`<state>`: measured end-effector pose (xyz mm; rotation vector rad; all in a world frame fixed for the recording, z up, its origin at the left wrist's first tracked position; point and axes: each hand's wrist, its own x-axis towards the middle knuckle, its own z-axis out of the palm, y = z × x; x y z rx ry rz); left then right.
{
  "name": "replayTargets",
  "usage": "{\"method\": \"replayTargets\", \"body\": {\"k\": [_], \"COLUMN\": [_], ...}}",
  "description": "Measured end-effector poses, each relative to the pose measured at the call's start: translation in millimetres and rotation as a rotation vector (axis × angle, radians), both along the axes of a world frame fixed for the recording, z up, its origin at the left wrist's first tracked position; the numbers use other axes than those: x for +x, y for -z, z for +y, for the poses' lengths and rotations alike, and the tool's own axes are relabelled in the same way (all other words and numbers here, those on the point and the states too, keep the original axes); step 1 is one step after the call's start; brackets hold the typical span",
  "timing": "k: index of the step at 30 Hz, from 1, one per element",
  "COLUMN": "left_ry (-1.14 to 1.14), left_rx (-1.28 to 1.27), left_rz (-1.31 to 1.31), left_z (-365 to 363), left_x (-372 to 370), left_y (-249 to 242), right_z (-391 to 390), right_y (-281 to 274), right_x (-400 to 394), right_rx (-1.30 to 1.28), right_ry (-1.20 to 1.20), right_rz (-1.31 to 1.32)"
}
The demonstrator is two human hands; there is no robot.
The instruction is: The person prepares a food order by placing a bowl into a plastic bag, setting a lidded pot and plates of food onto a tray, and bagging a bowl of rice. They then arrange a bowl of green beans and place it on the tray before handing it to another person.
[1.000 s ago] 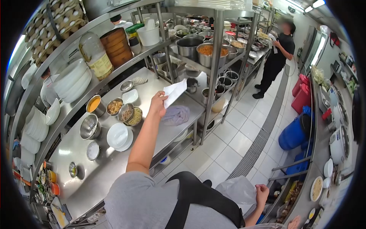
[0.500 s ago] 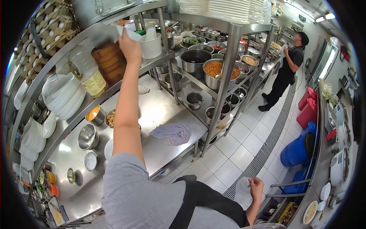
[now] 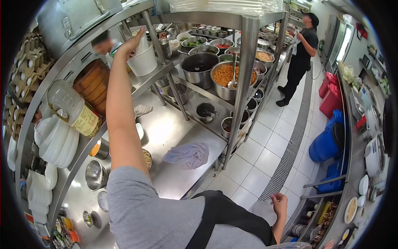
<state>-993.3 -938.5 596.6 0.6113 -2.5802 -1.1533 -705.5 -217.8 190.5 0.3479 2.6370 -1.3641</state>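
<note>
Open-fingered and holding nothing that shows, the left hand [image 3: 132,41] reaches the upper shelf [image 3: 166,68] beside the white tub [image 3: 143,62], so the reach up looks nearly complete, while the right hand [image 3: 280,203] hangs loosely curled against a thin plastic bag [image 3: 259,209].

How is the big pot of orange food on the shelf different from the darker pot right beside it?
The orange-food pot is heaped nearly to its rim and has a ladle standing in it. The dark pot looks almost empty, showing a dark inside and no ladle. Both are round steel pots, side by side on the same shelf.
</note>
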Motion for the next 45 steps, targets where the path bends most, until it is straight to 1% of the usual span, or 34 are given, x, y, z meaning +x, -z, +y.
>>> {"method": "replayTargets", "body": {"k": [1, 2, 4, 6, 8, 9, 10, 11, 12, 13, 15, 16, 17, 18, 20, 21, 22, 23, 24, 25, 26, 28, 29, 30, 31, 33, 35, 36, 38, 39, 41, 42, 44, 45], "left_ry": [0.035, 0.044, -0.010, 0.019, -0.185, -0.210, -0.210, -0.222, -0.232, -0.321, -0.532, -0.406, -0.157, 0.195, 0.741, 1.050, 1.400, 1.549, 1.658, 1.775, 1.865, 1.950, 1.978, 2.079, 2.179, 2.346, 2.493, 2.609, 2.599, 2.691, 2.671, 2.737, 2.746, 2.628], "left_rx": [-0.026, -0.030, -0.269, -0.263, -0.312, -0.401, -0.405, -0.589, -0.769, -0.743, -1.135, -1.116, -1.034, -0.725, -0.216, -0.212, -0.080, -0.024, 0.140, 0.299, 0.320, 0.099, 0.178, 0.123, 0.073, 0.011, 0.162, 0.172, 0.247, 0.235, 0.187, 0.160, 0.650, 0.702], "left_rz": [-0.110, -0.115, -0.120, -0.127, -0.053, 0.042, 0.031, -0.002, -0.035, 0.028, 0.338, 0.605, 0.768, 0.835, 0.608, 0.562, 0.516, 0.539, 0.363, 0.172, 0.153, -0.118, 0.001, 0.078, 0.168, 0.184, 0.081, 0.080, -0.282, -0.306, -0.843, -0.870, -1.262, -1.563], "left_z": [-7.0, -12.7, -13.0, -6.6, 8.1, 6.3, 5.1, 3.5, 18.8, 79.9, 164.3, 221.1, 269.4, 318.9, 421.4, 465.4, 511.5, 552.8, 583.5, 610.8, 636.0, 686.6, 711.7, 733.2, 752.3, 786.9, 823.7, 841.7, 874.0, 889.8, 918.8, 929.6, 948.0, 959.1], "left_x": [-4.6, -7.8, -12.1, -13.0, -3.4, -4.3, -1.2, 2.9, 17.3, 53.3, 85.5, 109.5, 125.0, 142.6, 189.4, 214.1, 228.4, 252.0, 279.9, 303.3, 320.9, 355.7, 371.6, 383.4, 395.7, 425.3, 463.1, 482.7, 520.9, 534.4, 570.2, 592.1, 632.8, 648.8], "left_y": [-1.5, -0.6, 1.0, -8.9, -17.3, -17.8, -15.6, -15.1, -17.8, -9.5, 36.3, 56.9, 78.5, 103.1, 166.4, 203.5, 246.5, 286.4, 293.8, 295.3, 291.8, 283.1, 300.5, 307.9, 309.2, 301.3, 292.2, 291.5, 295.9, 299.0, 311.9, 316.5, 326.1, 334.0], "right_z": [-1.9, -3.9, -8.4, -8.5, -3.9, -2.1, -0.6, 2.9, 6.4, 10.5, 20.4, 25.8, 31.9, 39.0, 51.5, 56.5, 63.0, 72.6, 76.7, 76.2, 80.6, 102.3, 113.6, 124.3, 129.7, 138.2, 142.6, 140.2, 130.7, 122.2, 100.4, 88.7, 73.4, 68.6], "right_y": [0.7, 0.4, -5.4, -3.4, 2.2, 2.5, 1.8, -1.1, -4.5, -4.9, -4.2, -4.4, -5.5, -6.9, -14.9, -25.4, -31.1, -19.1, -27.0, -42.2, -56.5, -77.5, -81.5, -84.2, -88.7, -88.1, -84.5, -85.2, -78.8, -73.7, -63.0, -59.5, -50.0, -42.8], "right_x": [0.3, 2.5, 5.3, 8.4, 11.5, 13.9, 17.5, 20.8, 24.4, 29.3, 41.8, 49.8, 58.4, 67.1, 87.3, 96.7, 108.4, 122.2, 139.0, 153.9, 171.5, 218.7, 242.7, 267.2, 291.9, 346.8, 408.6, 435.7, 489.2, 509.4, 545.9, 561.7, 589.1, 600.9], "right_rx": [0.005, 0.001, -0.021, -0.031, 0.006, 0.028, 0.025, 0.017, 0.012, -0.027, -0.005, 0.011, 0.019, 0.067, 0.121, 0.104, 0.085, -0.118, -0.112, -0.133, -0.139, -0.051, -0.012, 0.041, -0.011, -0.071, -0.030, -0.060, -0.061, -0.103, -0.120, -0.146, -0.154, -0.195], "right_ry": [-0.006, 0.002, 0.055, 0.071, 0.051, 0.046, 0.043, 0.058, 0.071, 0.088, 0.087, 0.089, 0.085, 0.080, 0.066, 0.083, 0.113, 0.137, 0.191, 0.220, 0.266, 0.410, 0.512, 0.612, 0.752, 0.990, 1.195, 1.266, 1.426, 1.533, 1.709, 1.761, 1.862, 1.818], "right_rz": [0.006, 0.001, -0.007, -0.010, 0.024, 0.039, 0.027, 0.017, 0.008, 0.008, 0.019, 0.035, 0.028, 0.051, 0.056, 0.059, 0.063, 0.235, 0.227, 0.355, 0.485, 0.563, 0.638, 0.714, 0.749, 0.805, 0.833, 0.829, 0.845, 0.852, 0.878, 0.825, 0.781, 0.726]}}
